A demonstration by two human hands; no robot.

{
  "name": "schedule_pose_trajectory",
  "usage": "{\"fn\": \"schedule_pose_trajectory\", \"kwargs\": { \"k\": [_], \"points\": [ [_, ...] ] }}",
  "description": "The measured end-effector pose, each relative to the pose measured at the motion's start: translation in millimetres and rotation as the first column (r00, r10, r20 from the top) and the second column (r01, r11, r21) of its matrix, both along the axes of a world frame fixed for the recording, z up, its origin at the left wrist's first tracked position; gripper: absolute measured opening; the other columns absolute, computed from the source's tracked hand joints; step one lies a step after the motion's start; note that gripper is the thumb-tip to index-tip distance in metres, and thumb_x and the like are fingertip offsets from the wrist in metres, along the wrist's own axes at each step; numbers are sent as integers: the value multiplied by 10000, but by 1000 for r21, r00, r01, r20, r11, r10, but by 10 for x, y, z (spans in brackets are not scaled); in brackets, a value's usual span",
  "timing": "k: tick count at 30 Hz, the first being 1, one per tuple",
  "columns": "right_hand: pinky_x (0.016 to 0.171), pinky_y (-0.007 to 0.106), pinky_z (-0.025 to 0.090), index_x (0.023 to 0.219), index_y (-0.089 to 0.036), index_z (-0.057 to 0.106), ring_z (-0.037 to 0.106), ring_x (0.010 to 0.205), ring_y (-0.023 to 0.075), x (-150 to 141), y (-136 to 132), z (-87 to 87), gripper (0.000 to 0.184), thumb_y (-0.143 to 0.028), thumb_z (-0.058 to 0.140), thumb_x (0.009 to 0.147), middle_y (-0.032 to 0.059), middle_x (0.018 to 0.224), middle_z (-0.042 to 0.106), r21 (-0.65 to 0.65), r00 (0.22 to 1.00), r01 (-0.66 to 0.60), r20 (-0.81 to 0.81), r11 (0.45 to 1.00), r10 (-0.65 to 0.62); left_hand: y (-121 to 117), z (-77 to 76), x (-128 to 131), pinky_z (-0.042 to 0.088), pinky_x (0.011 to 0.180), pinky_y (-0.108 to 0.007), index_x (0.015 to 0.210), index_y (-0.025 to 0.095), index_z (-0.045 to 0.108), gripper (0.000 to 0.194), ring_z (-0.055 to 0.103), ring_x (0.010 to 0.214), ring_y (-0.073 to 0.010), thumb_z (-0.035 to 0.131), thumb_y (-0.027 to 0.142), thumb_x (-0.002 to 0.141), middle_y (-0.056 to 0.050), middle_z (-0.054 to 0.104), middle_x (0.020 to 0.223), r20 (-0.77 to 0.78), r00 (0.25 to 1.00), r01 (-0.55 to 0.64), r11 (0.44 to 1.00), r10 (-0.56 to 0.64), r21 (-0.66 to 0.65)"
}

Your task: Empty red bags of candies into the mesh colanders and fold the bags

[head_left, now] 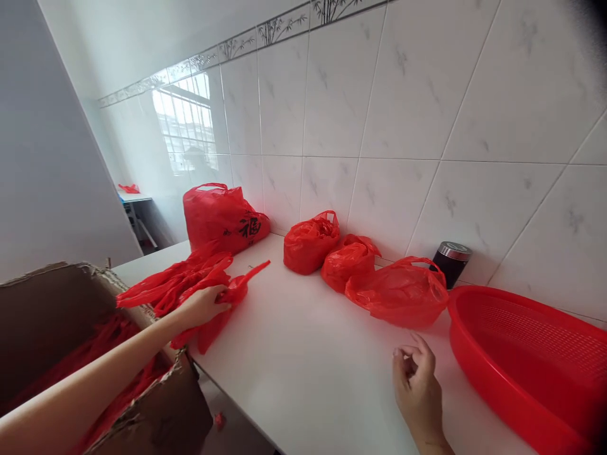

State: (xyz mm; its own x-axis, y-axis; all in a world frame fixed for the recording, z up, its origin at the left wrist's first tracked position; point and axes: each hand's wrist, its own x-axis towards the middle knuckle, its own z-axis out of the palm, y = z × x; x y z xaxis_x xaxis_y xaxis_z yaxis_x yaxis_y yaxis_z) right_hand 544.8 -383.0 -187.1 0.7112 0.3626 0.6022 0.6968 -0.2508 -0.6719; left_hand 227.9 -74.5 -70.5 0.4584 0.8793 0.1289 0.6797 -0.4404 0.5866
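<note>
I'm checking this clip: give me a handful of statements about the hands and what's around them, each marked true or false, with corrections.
1. The left hand holds a red plastic bag. True.
2. The right hand grips the rim of the red basket. False: no object shows in that hand, which is to the left of the basket.
3. Red plastic lies inside the cardboard box. True.
4. The dark cup is inside the basket. False: it is behind it, near the tiled wall.
5. The lettered bag has black print on it. True.
</note>
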Motion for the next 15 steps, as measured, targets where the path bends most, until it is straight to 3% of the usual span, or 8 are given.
{"fn": "schedule_pose_trajectory", "kwargs": {
  "k": [3,7,12,15],
  "points": [
    [536,272,472,1348,-174,365,634,650,199,34,-1,3,565,-479,440,877,66,863,658,-21,999,12,-30,1000,-12,-39,95,-5,511,704,-362,764,206,667,338,671,804,-294,673,513,623,-42,699,740,142,988,80,978,-52,-194],
    [534,282,485,1254,-186,434,659,670,219,42,-15,18,527,-513,444,841,75,865,671,-70,997,22,-68,997,-27,-74,401,-246,560,681,-355,976,160,676,534,698,837,-281,685,589,658,-85,749,852,345,938,117,897,42,-427],
    [529,277,500,1155,-227,496,678,703,227,-56,28,-33,474,-549,467,809,67,878,681,-190,996,-28,-87,981,12,-20,913,-1006,563,770,-383,1237,141,575,684,696,858,-250,722,522,689,-64,756,942,479,830,-12,869,284,-495],
    [522,253,506,1108,-234,535,652,626,183,-352,254,-33,419,-535,487,820,47,839,671,-215,982,-185,-64,959,175,4,1081,-1607,553,796,-408,1277,157,551,645,693,877,-244,688,491,741,-37,758,965,431,788,-182,836,439,-518]
  ]
}}
